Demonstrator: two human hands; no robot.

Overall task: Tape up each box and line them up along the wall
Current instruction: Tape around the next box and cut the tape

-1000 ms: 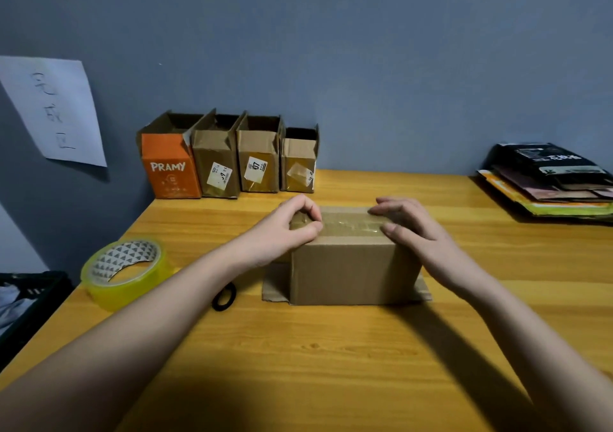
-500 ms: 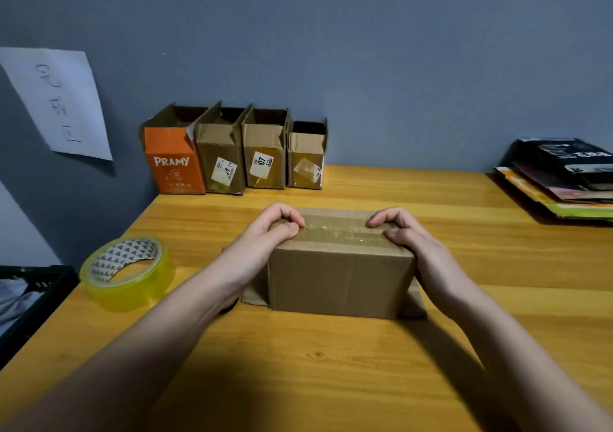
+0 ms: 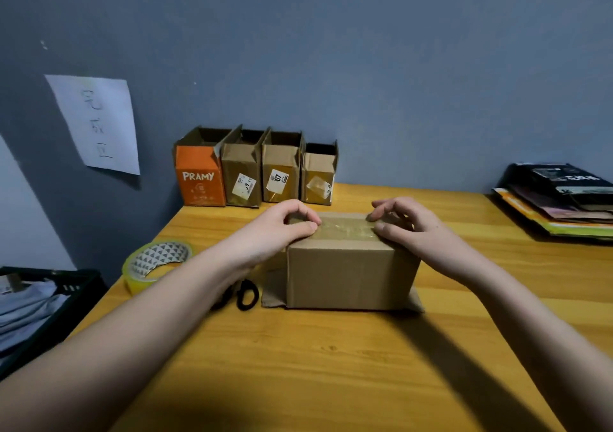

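Observation:
A brown cardboard box (image 3: pixel 351 275) stands in the middle of the wooden table (image 3: pixel 331 365), with a strip of clear tape (image 3: pixel 345 227) along its closed top. My left hand (image 3: pixel 282 229) curls over the box's top left end, its thumb and forefinger on the tape. At the top right end my right hand (image 3: pixel 408 229) grips the box with bent fingers, fingertips on the tape. Several open boxes, the leftmost an orange one (image 3: pixel 199 179) and the others brown (image 3: pixel 278 173), stand in a row against the blue wall.
A yellow roll of tape (image 3: pixel 156 264) lies left of the box, and black scissors (image 3: pixel 247 295) lie by my left forearm. A stack of flat packages (image 3: pixel 560 199) sits at the far right. A dark crate with cloth (image 3: pixel 39 302) stands off the table's left edge.
Both hands have stayed on the box top, and their fingertips have shifted along the tape. The box has slid slightly left, closer to the scissors.

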